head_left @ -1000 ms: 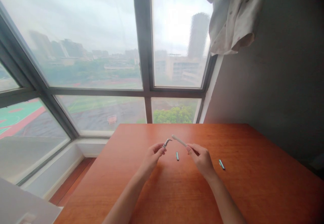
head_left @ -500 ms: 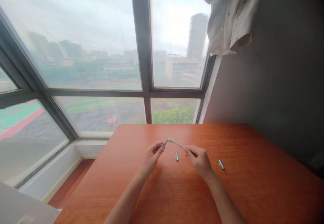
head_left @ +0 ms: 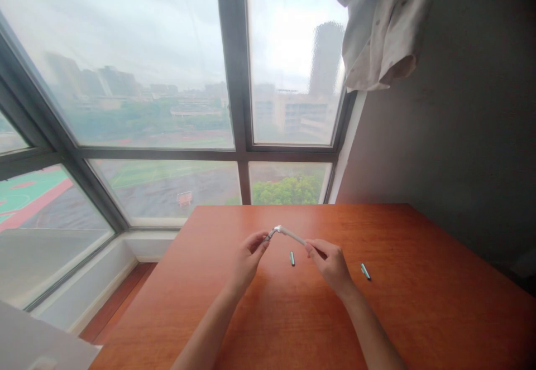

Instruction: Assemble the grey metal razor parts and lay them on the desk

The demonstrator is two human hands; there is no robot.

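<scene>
Reddish-brown smooth wood forms the table. Above it, a slim white barrel is pinched by the right hand, fingers closed. Its tip is met by a small metal piece, gripped in the left hand. One teal cylinder is seen lying between the hands, a second teal cylinder right of them.

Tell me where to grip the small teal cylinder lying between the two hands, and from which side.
Probably best to pinch the teal cylinder across its middle, coming straight down from above. It lies flat on the table, its long axis pointing roughly away from the person, so close on its left and right flanks.
</scene>
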